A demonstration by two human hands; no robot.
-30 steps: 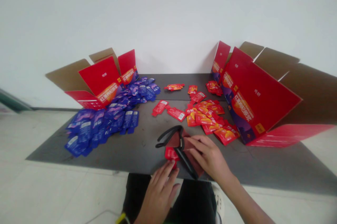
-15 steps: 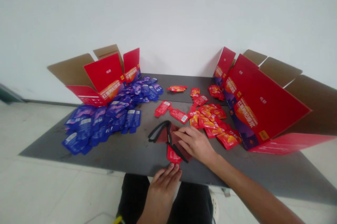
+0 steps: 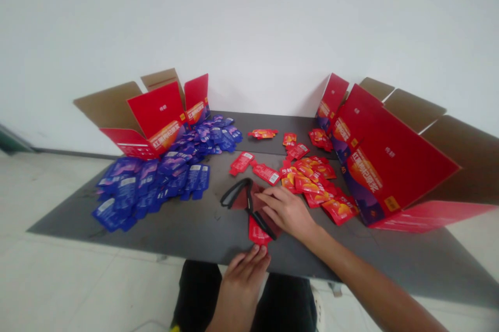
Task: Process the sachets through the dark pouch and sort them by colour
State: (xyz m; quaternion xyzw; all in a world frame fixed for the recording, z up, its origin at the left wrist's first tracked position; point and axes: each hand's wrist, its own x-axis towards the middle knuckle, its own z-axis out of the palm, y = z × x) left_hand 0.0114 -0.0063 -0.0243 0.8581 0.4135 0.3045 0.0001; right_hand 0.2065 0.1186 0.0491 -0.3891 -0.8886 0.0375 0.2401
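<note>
My right hand (image 3: 290, 211) grips a dark red cloth with black edging (image 3: 251, 197) between thumb and fingers. The cloth is folded and lies partly over a red sachet (image 3: 257, 232) near the table's front edge. At the sachet's narrow end, the closed fingertips of my left hand (image 3: 246, 269) hold it against the table. Part of the sachet is hidden under the cloth. Just beyond lie two more red sachets, one (image 3: 242, 163) turned away from the other (image 3: 266, 173). A pile of red and orange sachets (image 3: 312, 178) is to the right of the cloth.
Blue sachets (image 3: 156, 181) are heaped on the left of the grey table (image 3: 218, 233). Open red cartons stand at the left (image 3: 158, 114) and right (image 3: 374, 160), flaps spread. Further orange-red sachets (image 3: 263, 134) lie toward the white wall (image 3: 257, 30).
The cloth's lower edge has moved slightly left and up over the sachet. Both hands keep nearly the same places; the whole view has shifted a little.
</note>
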